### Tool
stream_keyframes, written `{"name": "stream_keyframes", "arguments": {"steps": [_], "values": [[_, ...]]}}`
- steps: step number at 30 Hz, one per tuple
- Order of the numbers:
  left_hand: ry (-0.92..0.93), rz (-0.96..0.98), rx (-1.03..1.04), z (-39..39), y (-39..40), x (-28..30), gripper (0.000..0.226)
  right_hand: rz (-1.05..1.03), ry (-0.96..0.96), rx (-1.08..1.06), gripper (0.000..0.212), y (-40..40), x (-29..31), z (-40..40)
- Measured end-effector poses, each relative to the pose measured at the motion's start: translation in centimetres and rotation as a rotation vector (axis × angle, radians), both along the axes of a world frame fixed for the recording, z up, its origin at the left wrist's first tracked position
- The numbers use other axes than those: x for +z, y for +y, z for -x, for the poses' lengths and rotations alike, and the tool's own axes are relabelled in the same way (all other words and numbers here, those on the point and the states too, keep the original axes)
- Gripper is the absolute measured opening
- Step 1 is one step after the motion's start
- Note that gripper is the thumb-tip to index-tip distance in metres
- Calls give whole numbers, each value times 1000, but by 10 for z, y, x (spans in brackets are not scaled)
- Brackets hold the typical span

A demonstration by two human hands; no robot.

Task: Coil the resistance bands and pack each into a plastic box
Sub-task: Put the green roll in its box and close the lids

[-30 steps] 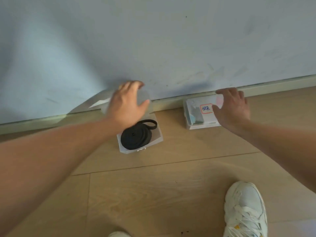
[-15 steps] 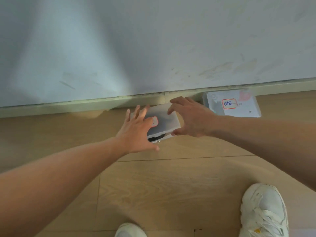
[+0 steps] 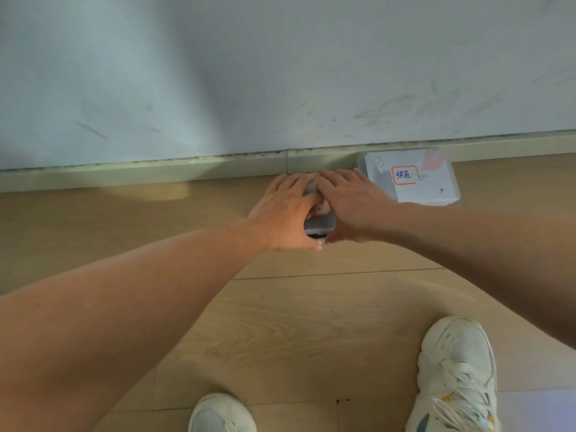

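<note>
A clear plastic box (image 3: 321, 224) lies on the wood floor by the baseboard, its lid down. Both my hands lie flat on top of it: my left hand (image 3: 285, 213) covers its left half and my right hand (image 3: 349, 204) its right half, fingers straight and pointing at the wall. A sliver of the black coiled band (image 3: 318, 235) shows through the box's near edge; the rest is hidden under my hands. A second closed plastic box (image 3: 436, 185) with a red-framed label sits just right of my right hand.
The grey wall (image 3: 280, 73) and baseboard (image 3: 156, 173) run right behind the boxes. My two white sneakers, the left sneaker (image 3: 221, 413) and the right sneaker (image 3: 458, 375), stand on the floor near the bottom edge.
The lid has come down over the black coiled band. My right hand left the labelled box and joined my left hand on the lid; both now lie flat on it.
</note>
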State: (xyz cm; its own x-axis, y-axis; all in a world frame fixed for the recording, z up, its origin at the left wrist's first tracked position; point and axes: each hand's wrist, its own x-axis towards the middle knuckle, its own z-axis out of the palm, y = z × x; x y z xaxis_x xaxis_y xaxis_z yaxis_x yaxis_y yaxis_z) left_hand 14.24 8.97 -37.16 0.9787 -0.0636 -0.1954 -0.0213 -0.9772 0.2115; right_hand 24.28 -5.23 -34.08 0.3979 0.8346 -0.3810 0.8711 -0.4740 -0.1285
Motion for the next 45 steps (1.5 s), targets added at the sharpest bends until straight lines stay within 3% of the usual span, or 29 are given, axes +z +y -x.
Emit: {"name": "stream_keyframes", "arguments": {"steps": [3, 11, 16, 20, 27, 32, 45], "values": [[53, -25, 0, -4, 5, 3, 92, -8, -7, 17, 86, 2, 3, -5], [-23, 61, 71, -2, 1, 8, 39, 30, 13, 33, 75, 5, 10, -10], [-35, 53, 87, -2, -1, 0, 46, 26, -36, 57, 85, 3, 3, -4], [-52, 76, 112, -2, -1, -2, 32, 51, -95, 80, 73, 1, -2, -1], [-43, 57, 64, 1, 1, -3, 32, 21, -193, 107, 66, -11, -19, 15], [-35, 37, -12, 7, 1, -14, 34, 24, -280, 186, 47, -20, -25, 26], [-65, -101, -55, 12, 1, -15, 35, 27, -446, 284, 42, -17, -28, 33]]}}
